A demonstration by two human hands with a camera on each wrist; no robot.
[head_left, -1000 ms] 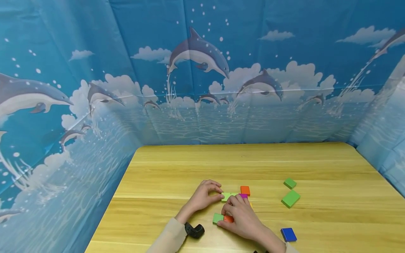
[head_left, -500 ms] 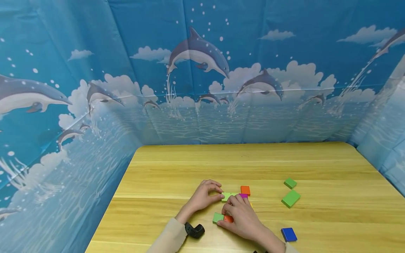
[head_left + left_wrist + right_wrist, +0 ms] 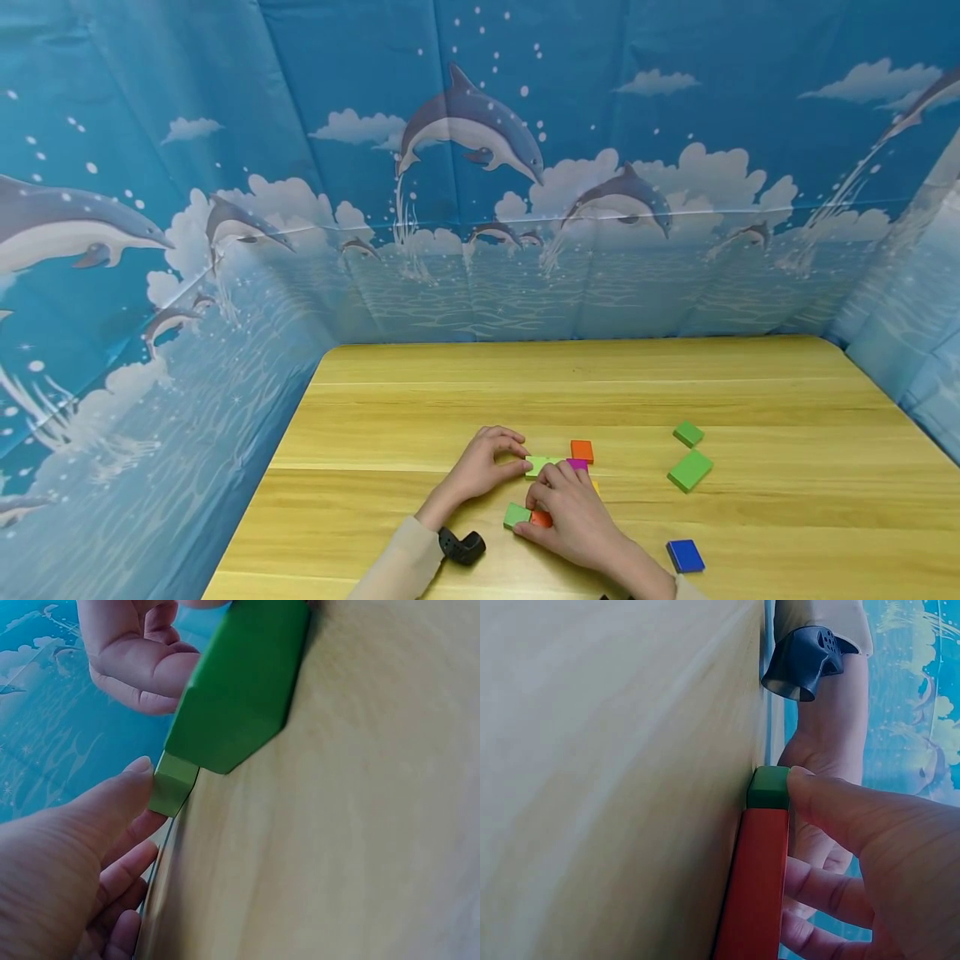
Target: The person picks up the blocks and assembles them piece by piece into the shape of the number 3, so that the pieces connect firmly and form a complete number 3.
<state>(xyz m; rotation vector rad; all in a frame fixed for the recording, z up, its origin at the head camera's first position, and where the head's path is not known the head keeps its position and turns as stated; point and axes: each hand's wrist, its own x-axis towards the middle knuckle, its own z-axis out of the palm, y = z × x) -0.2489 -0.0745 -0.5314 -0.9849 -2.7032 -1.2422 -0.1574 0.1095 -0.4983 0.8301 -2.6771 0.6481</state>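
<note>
My left hand [image 3: 483,467] pinches the left end of a light green block [image 3: 542,467] between thumb and fingertips. In the left wrist view its thumb lies against that light green block's end. Nearer to me, my right hand [image 3: 573,515] pinches a green block [image 3: 516,516], its thumb along the front edge. An orange-red block [image 3: 542,519] adjoins the green one on the right, partly under the right hand. A magenta block [image 3: 577,464] meets the light green block's right end. Only a sliver of a yellow block [image 3: 596,486] shows past the right hand's knuckles.
An orange block [image 3: 582,452] lies just behind the magenta one. Two green blocks, a small one [image 3: 687,433] and a larger one [image 3: 690,471], lie to the right. A blue block [image 3: 686,556] is near the right forearm. A dolphin-print curtain [image 3: 480,208] borders the wooden table [image 3: 390,400].
</note>
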